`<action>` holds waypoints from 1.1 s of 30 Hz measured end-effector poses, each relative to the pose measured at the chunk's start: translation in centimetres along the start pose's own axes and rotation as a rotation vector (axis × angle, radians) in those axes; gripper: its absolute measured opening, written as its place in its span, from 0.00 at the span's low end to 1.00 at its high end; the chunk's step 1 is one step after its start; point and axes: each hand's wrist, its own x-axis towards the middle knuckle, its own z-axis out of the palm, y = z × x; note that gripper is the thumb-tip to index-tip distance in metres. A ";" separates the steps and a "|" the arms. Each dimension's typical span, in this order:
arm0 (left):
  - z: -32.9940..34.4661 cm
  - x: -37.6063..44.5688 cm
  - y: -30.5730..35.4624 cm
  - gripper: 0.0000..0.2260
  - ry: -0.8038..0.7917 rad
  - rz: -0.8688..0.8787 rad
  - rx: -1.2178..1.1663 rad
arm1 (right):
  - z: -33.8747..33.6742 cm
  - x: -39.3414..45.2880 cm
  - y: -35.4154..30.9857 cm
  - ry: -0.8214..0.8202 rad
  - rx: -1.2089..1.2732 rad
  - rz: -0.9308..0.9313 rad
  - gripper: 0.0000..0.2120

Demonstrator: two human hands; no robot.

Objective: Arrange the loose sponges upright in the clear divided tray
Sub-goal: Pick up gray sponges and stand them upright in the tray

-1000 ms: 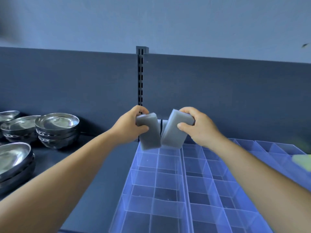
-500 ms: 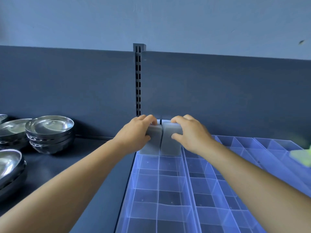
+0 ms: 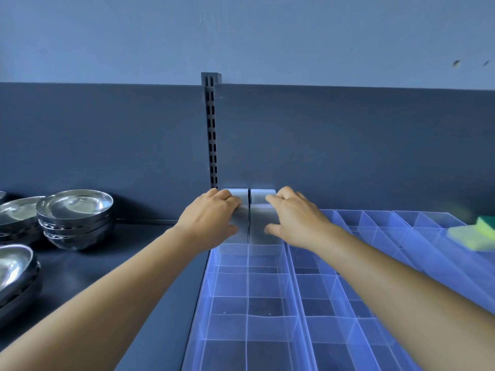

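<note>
At the centre of the frame, your left hand [image 3: 211,220] and right hand [image 3: 294,220] each rest on a grey sponge. The left sponge [image 3: 239,210] and right sponge [image 3: 263,210] stand upright side by side, faces almost touching, in the farthest pair of cells of the clear tray [image 3: 249,303], against the dark back panel.

Your left fingers [image 3: 227,199] curl over the top of their sponge, with the thumb low on its front face. Your right fingers [image 3: 273,199] lie over the top edge and the thumb sits near the base, a looser hold that may already be easing off; you cannot tell how firmly either one pinches.

The risk lies in the release. These sponges rise well above the low cell walls, so a sponge not seated to the floor could tip forward as you let go. A dragging fingertip could pull one out with it. Pressing unevenly could squash the foam so it springs back crooked.

At the right edge, a yellow-green sponge [image 3: 474,234] lies flat across more trays, not yet stood up. Steel bowls [image 3: 75,212] are stacked at the left.
</note>
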 end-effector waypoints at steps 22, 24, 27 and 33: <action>-0.4 6.7 23.8 0.27 0.016 0.326 -0.090 | -6.2 -13.3 21.4 0.023 -0.059 0.258 0.33; -0.1 7.7 26.5 0.27 0.013 0.338 -0.106 | -6.6 -14.2 24.1 0.028 -0.060 0.271 0.32; 0.6 9.4 30.5 0.26 0.012 0.358 -0.116 | -7.2 -15.2 28.2 0.030 -0.069 0.304 0.31; 1.6 12.5 38.3 0.27 -0.001 0.392 -0.128 | -8.7 -17.0 35.7 0.070 -0.099 0.342 0.30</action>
